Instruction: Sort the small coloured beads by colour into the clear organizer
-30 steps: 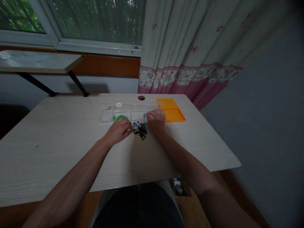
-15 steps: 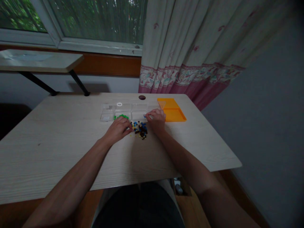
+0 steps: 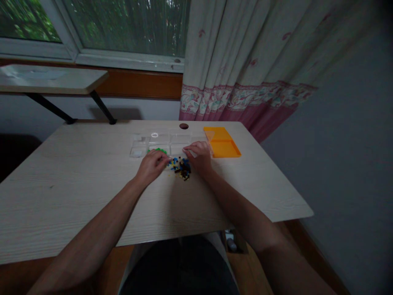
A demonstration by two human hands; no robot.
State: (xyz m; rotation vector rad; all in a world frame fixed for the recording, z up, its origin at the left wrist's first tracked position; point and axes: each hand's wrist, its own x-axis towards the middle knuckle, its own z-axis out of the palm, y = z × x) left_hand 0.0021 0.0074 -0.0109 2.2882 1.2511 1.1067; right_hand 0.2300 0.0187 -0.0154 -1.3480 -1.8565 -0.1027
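Observation:
A small heap of tiny building bricks [image 3: 184, 167], dark brown, blue and yellow, lies on the table between my hands. My left hand [image 3: 151, 166] rests at the heap's left edge, thumb and forefinger pinched; whatever is in them is too small to name. Beyond the heap, my right hand [image 3: 199, 156] hovers over the front of a clear plastic compartment box [image 3: 178, 138]. Its thumb and forefinger are brought together, and any piece between them cannot be made out. Green bricks [image 3: 161, 150] sit in a front compartment, partly covered by my left hand.
An open orange plastic case [image 3: 225, 148] lies right of the clear box. At the table's back are a round cable hole [image 3: 184, 126] and, to the left, a raised shelf [image 3: 55, 78] on black legs. A curtain [image 3: 227, 61] hangs behind.
My right hand has shifted slightly left, and the blue piece at its fingertips no longer shows. The fingers of my left hand have drawn up and back a little from the heap.

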